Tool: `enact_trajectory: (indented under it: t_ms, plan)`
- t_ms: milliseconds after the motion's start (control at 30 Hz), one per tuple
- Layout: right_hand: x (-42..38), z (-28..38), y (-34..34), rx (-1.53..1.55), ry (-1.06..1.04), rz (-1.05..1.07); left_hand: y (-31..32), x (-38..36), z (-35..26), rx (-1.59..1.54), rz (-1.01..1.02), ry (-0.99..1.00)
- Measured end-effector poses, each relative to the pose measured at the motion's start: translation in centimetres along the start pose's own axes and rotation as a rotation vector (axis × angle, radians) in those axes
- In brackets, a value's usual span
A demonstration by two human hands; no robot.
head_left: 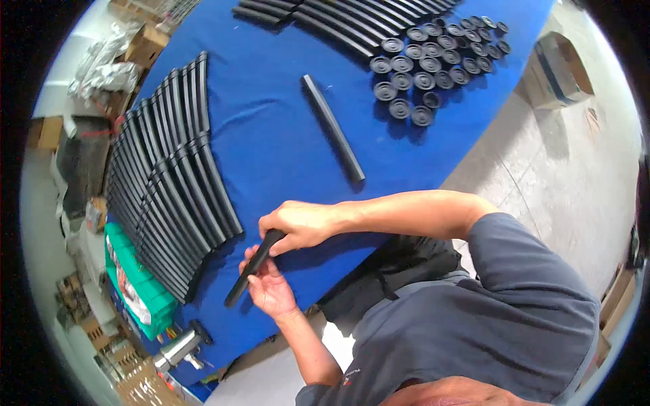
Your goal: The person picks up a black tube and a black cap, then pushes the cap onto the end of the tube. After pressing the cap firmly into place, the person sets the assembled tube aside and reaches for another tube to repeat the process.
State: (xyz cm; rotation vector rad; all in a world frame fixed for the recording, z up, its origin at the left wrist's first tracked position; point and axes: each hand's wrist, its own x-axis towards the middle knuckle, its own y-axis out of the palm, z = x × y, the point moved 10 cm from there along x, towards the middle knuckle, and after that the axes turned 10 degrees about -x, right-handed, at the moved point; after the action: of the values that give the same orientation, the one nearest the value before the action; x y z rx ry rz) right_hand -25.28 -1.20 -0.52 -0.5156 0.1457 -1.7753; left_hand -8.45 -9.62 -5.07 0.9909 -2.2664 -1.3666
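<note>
A short black tube (245, 279) lies slantwise between my two hands over the near edge of the blue-covered table. My right hand (301, 224) is closed, palm down, around its upper end, and hides that end. Below it, my left hand (272, 287) faces palm up, with the thumb and fingers closed around the tube's middle. The lower end sticks out free. Farther up, a single black tube (333, 128) lies alone on the blue cloth (264, 135). A fanned row of black tubes (179, 169) lies just left of my hands.
Black round caps (424, 80) are clustered at the upper right, beside more tubes (338, 24). A green bin (145, 287) and a silver tool (179, 348) sit at the left edge. An open cardboard box (555, 71) stands on the floor at right.
</note>
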Motion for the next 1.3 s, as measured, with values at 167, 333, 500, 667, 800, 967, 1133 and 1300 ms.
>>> enact_trajectory:
  t_ms: [167, 333, 500, 667, 800, 967, 1133, 1300]
  plan:
    - [0.0, 0.9, -0.5, 0.119, 0.196, 0.129, -0.8, -0.1, 0.0, -0.069, 0.046, -0.026]
    - [0.3, 1.9, -1.7, -0.037, -0.131, -0.169, -0.3, 0.1, 0.5, -0.094, 0.024, -0.040]
    - [-0.3, 0.1, -0.2, 0.258, 0.397, 0.212, -0.5, 0.0, 0.4, -0.068, -0.008, -0.043]
    - [0.3, 1.3, -1.3, -0.049, -0.036, -0.073, -0.4, 0.2, 0.6, -0.171, -0.012, -0.058]
    - [0.2, 0.5, -0.9, 0.085, 0.276, 0.121, -0.3, 0.2, 0.7, -0.170, -0.004, -0.063]
    - [0.4, 2.0, -1.9, -0.084, -0.095, -0.106, -0.6, 0.2, 0.6, -0.151, -0.042, -0.046]
    - [0.4, 0.6, -1.3, 0.098, 0.334, 0.120, -0.4, 0.4, 0.8, -0.129, -0.021, -0.055]
    - [0.5, 0.4, -1.5, 0.011, 0.205, 0.023, -0.5, 0.4, 0.7, -0.139, -0.031, -0.058]
